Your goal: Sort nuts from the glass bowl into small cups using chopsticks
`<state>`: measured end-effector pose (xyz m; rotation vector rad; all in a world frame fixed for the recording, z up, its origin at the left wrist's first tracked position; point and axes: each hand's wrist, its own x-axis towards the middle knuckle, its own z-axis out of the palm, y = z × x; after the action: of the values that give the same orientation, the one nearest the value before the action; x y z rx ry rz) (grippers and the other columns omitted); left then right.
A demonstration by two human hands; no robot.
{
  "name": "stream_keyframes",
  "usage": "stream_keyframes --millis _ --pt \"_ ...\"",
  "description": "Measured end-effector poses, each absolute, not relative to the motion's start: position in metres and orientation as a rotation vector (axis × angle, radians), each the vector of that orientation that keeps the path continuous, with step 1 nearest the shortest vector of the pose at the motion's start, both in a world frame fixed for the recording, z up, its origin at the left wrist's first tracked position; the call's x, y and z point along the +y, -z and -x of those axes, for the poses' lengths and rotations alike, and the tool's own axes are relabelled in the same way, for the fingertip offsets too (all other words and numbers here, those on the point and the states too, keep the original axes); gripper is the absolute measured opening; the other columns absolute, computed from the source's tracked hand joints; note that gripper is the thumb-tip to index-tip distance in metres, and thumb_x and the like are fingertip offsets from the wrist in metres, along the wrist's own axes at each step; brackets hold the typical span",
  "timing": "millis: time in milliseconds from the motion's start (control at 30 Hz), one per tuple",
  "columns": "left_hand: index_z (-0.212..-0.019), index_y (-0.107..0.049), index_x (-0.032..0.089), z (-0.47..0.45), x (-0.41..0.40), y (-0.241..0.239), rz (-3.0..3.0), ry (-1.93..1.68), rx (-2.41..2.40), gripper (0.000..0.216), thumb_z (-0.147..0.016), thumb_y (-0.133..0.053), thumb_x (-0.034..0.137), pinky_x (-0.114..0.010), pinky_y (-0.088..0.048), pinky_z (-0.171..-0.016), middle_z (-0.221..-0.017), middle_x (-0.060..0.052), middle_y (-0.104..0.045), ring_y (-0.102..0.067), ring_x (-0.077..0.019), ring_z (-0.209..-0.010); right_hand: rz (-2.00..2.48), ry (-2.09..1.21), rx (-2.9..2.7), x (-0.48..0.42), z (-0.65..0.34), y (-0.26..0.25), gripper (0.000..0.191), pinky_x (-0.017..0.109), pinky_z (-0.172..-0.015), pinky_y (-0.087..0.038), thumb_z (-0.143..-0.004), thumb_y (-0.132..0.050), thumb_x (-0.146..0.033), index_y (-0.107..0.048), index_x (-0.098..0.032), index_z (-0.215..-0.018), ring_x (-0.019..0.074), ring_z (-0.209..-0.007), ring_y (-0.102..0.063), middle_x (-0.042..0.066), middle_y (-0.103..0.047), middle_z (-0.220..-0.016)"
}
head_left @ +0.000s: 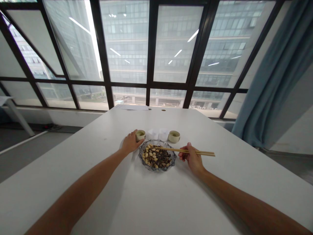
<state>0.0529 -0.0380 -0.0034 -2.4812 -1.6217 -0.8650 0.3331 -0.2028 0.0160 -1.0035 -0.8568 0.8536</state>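
My right hand (192, 159) is closed around a pair of wooden chopsticks (202, 152). Their tips reach over a clear scalloped glass bowl (158, 170), which holds pale pistachios (149, 154) on the left and dark sunflower seeds (163, 157) on the right. Whether the tips pinch a nut is too small to tell. With thumb and fingers around its left side, my left hand (131, 142) grips a small pale-green cup (140, 135) behind the bowl's left edge. A matching cup (174, 136) stands behind the bowl's right edge, apart from both hands.
Between the cups, behind the bowl, sit two white, partly see-through small containers (158, 134). Papers (132, 107) lie at the white table's (156, 202) far end, near a small dark round spot (163, 110). Beyond are windows; a blue curtain (271, 78) hangs at right.
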Motion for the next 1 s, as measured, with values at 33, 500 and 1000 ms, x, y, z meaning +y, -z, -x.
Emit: stream_keyframes --millis 33,500,1000 --pt "-0.143 -0.039 0.016 -0.0528 -0.0378 0.0036 2.483 0.867 -1.617 0.072 -0.088 -0.054 0.059 -0.04 -0.046 -0.097 -0.133 -0.017 -0.059 -0.058 -0.0313 -0.118 1.004 -0.846 -0.864 -0.2032 -0.333 -0.016 0.065 0.024 -0.035 -0.039 -0.061 -0.071 -0.079 -0.066 -0.015 -0.065 0.0151 -0.039 -0.055 0.007 -0.064 -0.05" --pt "-0.143 -0.039 0.019 -0.0529 -0.037 0.0046 2.478 0.878 -1.614 0.069 -0.088 -0.056 0.057 -0.038 -0.045 -0.098 -0.132 -0.015 -0.061 -0.058 -0.0289 -0.119 1.016 -0.765 -0.922 -0.2027 -0.3304 -0.0151 0.063 0.025 -0.036 -0.041 -0.069 -0.066 -0.078 -0.063 -0.016 -0.068 0.0148 -0.039 -0.055 0.007 -0.064 -0.052" --pt "-0.142 -0.038 0.016 -0.0537 -0.0383 0.003 2.502 0.959 -1.618 0.071 -0.086 -0.06 0.054 -0.042 -0.046 -0.1 -0.132 -0.017 -0.059 -0.057 -0.0314 -0.121 1.038 -0.69 -0.91 -0.2046 -0.3289 -0.016 0.064 0.025 -0.038 -0.044 -0.07 -0.064 -0.08 -0.063 -0.016 -0.072 0.015 -0.041 -0.057 0.006 -0.065 -0.054"
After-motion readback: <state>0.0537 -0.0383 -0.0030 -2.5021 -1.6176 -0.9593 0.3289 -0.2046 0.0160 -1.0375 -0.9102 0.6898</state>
